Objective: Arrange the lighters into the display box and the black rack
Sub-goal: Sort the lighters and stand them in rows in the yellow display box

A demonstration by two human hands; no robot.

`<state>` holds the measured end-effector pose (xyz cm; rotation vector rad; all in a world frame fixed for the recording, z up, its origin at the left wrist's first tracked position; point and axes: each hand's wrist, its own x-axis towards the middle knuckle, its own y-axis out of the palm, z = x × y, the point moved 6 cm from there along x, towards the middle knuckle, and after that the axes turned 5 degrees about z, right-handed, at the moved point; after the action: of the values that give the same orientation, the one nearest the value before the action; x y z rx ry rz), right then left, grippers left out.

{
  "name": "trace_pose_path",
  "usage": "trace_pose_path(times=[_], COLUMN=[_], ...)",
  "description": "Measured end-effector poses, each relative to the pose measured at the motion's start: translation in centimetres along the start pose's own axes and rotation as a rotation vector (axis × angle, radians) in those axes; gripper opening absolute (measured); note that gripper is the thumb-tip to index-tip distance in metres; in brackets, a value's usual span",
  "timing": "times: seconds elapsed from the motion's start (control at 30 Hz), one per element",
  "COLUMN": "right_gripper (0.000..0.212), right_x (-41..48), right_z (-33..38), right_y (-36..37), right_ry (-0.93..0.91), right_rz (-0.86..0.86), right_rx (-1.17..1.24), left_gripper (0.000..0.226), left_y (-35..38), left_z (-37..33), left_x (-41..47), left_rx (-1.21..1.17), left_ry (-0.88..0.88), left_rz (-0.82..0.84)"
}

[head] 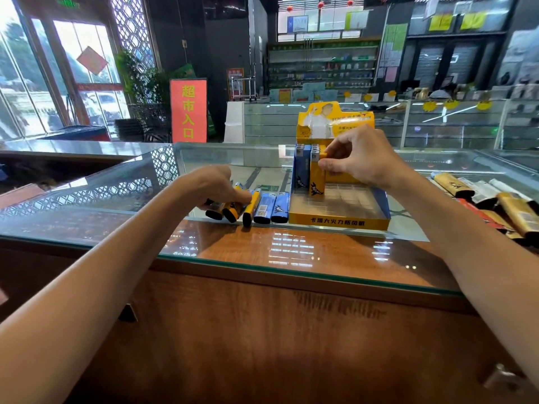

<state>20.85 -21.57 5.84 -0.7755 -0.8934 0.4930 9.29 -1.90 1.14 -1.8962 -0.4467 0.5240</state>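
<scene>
While the display box (338,222) sat on the glass countertop (116,211), right of centre and just behind the near wooden edge, its printed front wall faced the person. Its header card rose at the back.

Upright lighters (302,170) stood in the box's back-left corner, blue and yellow in rows, with long axes vertical and metal tops up. The gridded tray floor showed in front of them.

Right hand (361,158) reached over the box from the right with the wrist raised. Thumb and fingertips pinched a yellow lighter (322,156), held vertical against those rows.

Left hand (217,186) was palm-down left of the box. Its fingers curled round loose yellow lighters (233,212) lying flat, black bases toward the near edge.

Two blue lighters (272,208) lay side by side between that hand and the box's left wall. Their long axes ran near to far, bases nearest.

Gold-and-black packets (516,211) crowded the countertop's right edge, apart from the box. A red sign (188,110) stood beyond the far edge.
</scene>
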Motion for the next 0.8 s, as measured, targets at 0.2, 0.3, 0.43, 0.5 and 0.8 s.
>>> trace_pose_path(times=[0.2,0.3,0.43,0.5,0.8], right_gripper=[0.025,0.021,0.018,0.017,0.029], right_x=[0.1,0.2,0.3,0.3,0.0], right_z=[-1.0,-1.4,-1.6,-1.6,-1.2], right_y=[0.2,0.0,0.0,0.0,-1.8], right_ry=[0.095,0.111,0.128,0.131,0.103], right_rz=[0.061,0.033,0.023,0.037,-0.124], right_rx=[0.05,0.075,0.059,0.062,0.069], left_gripper=[0.046,0.045,0.041,0.038,0.032], left_y=[0.0,-0.2,-0.2,-0.3,-0.4], left_z=[0.9,0.8,-0.1,-0.3,2.9], left_x=[-0.1,-0.3,-0.7,-0.9,0.1], left_rx=[0.004,0.016,0.092,0.118,-0.299], left_ry=[-0.018,-0.015,0.027,0.038,-0.017], left_rz=[-0.031,-0.057,-0.109,-0.141,-0.184])
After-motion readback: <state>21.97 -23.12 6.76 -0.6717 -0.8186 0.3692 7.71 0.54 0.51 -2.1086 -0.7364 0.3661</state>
